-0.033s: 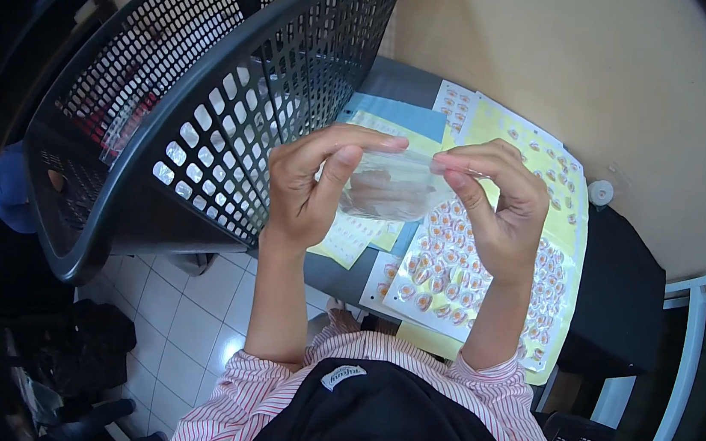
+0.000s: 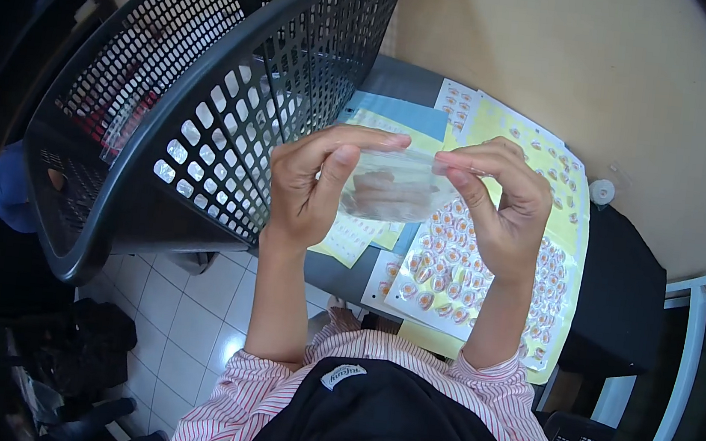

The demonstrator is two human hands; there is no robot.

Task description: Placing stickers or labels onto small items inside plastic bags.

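Observation:
Between my two hands stretches a small clear plastic bag (image 2: 386,194), held up above the table. My left hand (image 2: 305,183) pinches its upper left edge with thumb and forefinger. At the opposite corner the thumb and fingertips of my right hand (image 2: 503,204) are closed on the bag. Other fingers show dimly through the film. Whether anything lies inside the bag, I cannot tell. Below it are sheets (image 2: 442,269) covered with many small, shiny oval pieces with orange centres, and yellow printed sheets (image 2: 342,238) by a blue sheet (image 2: 407,113).
A large dark perforated plastic basket (image 2: 112,221) rises at the left, with clear packets inside. To the right stand a white roll (image 2: 601,191) and a black-covered surface (image 2: 621,292). A person's blue sleeve (image 2: 10,189) shows at far left. White tiles (image 2: 187,324) cover the floor.

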